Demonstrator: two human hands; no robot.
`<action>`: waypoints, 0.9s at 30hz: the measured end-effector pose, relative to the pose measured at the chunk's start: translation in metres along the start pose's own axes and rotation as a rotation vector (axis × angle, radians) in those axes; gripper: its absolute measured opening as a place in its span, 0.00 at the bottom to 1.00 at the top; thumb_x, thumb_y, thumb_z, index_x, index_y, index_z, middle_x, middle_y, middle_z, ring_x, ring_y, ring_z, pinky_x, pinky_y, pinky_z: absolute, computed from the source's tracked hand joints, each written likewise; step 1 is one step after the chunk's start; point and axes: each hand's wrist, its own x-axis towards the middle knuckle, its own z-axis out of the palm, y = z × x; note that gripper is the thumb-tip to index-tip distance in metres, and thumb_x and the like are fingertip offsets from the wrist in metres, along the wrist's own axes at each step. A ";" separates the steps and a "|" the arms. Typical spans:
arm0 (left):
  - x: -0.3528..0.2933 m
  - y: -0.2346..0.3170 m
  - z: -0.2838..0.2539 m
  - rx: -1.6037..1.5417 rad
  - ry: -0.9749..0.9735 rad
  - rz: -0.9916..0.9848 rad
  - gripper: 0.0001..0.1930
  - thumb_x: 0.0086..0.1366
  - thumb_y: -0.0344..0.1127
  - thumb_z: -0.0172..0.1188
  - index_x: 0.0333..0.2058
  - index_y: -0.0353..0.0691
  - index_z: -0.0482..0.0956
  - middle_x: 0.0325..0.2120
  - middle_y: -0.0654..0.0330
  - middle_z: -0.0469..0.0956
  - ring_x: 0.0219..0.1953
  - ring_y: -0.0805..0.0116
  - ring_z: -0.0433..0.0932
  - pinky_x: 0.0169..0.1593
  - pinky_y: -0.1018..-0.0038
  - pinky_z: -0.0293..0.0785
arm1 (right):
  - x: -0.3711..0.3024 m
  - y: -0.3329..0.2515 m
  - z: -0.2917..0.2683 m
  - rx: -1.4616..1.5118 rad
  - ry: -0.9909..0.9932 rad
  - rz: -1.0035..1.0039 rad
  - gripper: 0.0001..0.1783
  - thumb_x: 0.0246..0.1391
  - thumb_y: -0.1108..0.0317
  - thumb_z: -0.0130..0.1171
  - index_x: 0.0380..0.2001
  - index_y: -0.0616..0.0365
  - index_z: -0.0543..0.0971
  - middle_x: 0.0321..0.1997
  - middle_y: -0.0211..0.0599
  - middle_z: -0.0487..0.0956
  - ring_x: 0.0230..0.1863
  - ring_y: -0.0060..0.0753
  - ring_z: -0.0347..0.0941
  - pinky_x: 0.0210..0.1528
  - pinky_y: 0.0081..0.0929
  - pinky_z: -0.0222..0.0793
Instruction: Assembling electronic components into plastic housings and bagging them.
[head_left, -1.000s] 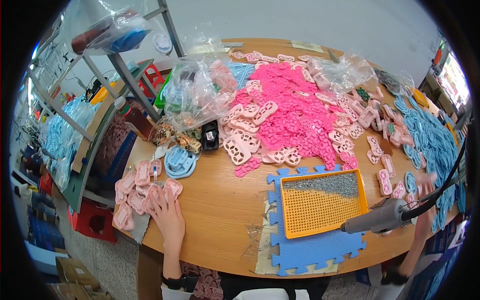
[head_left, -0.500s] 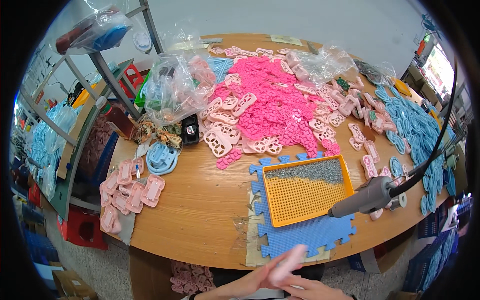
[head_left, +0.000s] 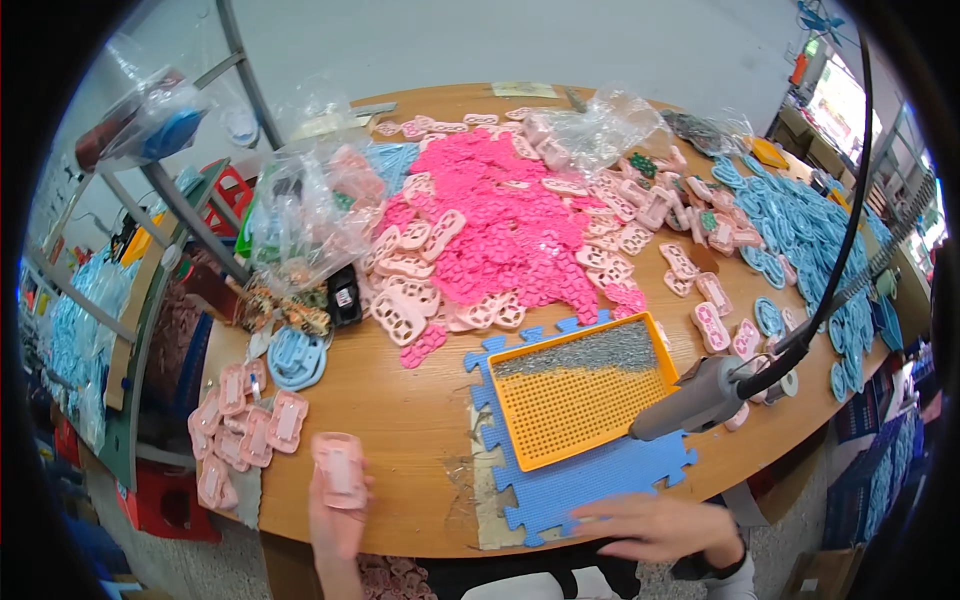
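My left hand (head_left: 337, 532) is raised over the front left of the wooden table, its fingers closed round a pale pink plastic casing (head_left: 340, 468) that stands nearly upright. Left of it lies a small group of similar pink casings (head_left: 256, 436). My right hand (head_left: 660, 528) holds nothing; its fingers stretch left over the front edge of the blue foam mat (head_left: 570, 492). On that mat rests a yellow-orange tray (head_left: 497, 400) with small grey metal pieces, apparently screws (head_left: 600, 348), along its far side. A grey powered screwdriver (head_left: 690, 398) lies across the tray's right corner.
Bright pink small parts (head_left: 490, 215) form a big heap at the table's middle, ringed by pale pink casings. Blue rings (head_left: 800, 240) pile up at the right. Clear plastic bags (head_left: 310, 205) sit at the far left, beside a metal rack (head_left: 190, 215). A black cable (head_left: 850, 220) hangs at the right.
Both hands were together at the front edge with a pink piece. The left has carried the pink casing leftward; the right has moved apart from it, with spread fingers. The view has shifted too.
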 end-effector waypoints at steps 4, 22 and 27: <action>0.037 0.031 -0.067 1.637 0.515 0.876 0.21 0.64 0.33 0.49 0.55 0.35 0.63 0.45 0.46 0.72 0.47 0.55 0.72 0.50 0.65 0.68 | -0.064 0.016 -0.066 -0.049 0.283 0.403 0.15 0.56 0.66 0.54 0.45 0.60 0.75 0.43 0.38 0.77 0.44 0.34 0.74 0.46 0.27 0.69; 0.002 -0.124 0.096 1.417 -0.265 0.344 0.33 0.61 0.32 0.54 0.60 0.26 0.51 0.58 0.39 0.57 0.64 0.39 0.48 0.59 0.60 0.57 | -0.011 0.122 -0.006 0.052 1.103 0.370 0.18 0.48 0.70 0.58 0.44 0.60 0.71 0.45 0.36 0.73 0.49 0.30 0.68 0.53 0.29 0.62; -0.006 -0.126 0.096 1.400 -0.273 0.297 0.32 0.62 0.33 0.54 0.60 0.27 0.51 0.58 0.35 0.56 0.64 0.38 0.47 0.56 0.61 0.60 | -0.032 0.126 0.008 0.086 1.123 0.401 0.20 0.48 0.71 0.58 0.47 0.59 0.71 0.46 0.35 0.72 0.48 0.26 0.67 0.51 0.25 0.63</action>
